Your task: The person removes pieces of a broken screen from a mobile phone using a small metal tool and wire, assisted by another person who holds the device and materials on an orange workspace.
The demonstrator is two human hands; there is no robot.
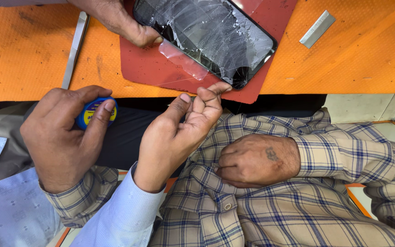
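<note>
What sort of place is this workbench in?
Probably a phone repair shop: a cracked phone lies on a red mat, with tweezers and a metal blade nearby.

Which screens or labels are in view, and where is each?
Phone screen: top centre, lying on a red mat; black rounded rectangle, dark, badly cracked.
Tin label: left, on a small tin held in a plaid-cuffed hand; round, yellow with a blue rim.
</note>
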